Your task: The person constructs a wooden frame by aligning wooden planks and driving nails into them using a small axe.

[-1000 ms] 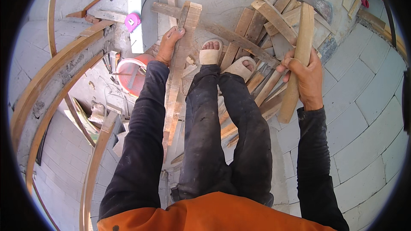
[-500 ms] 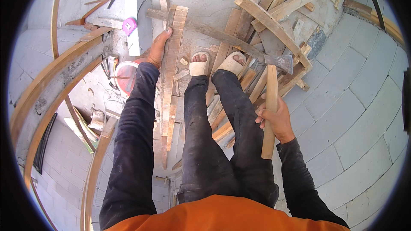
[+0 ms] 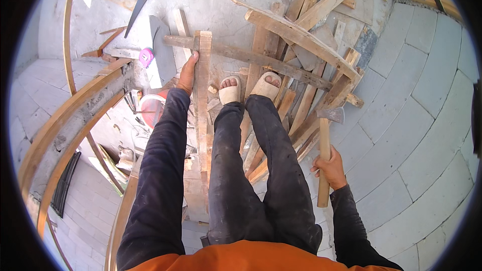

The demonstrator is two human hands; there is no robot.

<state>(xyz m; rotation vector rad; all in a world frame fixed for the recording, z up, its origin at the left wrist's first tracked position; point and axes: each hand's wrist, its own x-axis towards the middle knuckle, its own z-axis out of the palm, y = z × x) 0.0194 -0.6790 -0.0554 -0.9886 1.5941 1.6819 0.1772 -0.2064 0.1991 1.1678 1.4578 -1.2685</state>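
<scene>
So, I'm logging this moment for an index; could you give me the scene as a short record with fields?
Left hand: holding a long wooden beam
Right hand: gripping a hatchet by its wooden handle
Footwear: pale open-toed slippers
Right of centre: loose pile of boards
Left side: red bucket; pink tape measure at the edge of a pale block
Upper left: handsaw, handle uppermost in view

Head view: left fisheye of a side-by-side pair, worn on the person's head, upright and unmirrored, facing steeply down. Shirt sits closest, at the lower edge; left hand and right hand lie farther off, sandals and floor well beyond. Coverage is wide, saw to blocks, with straight edges bowing toward the rim
</scene>
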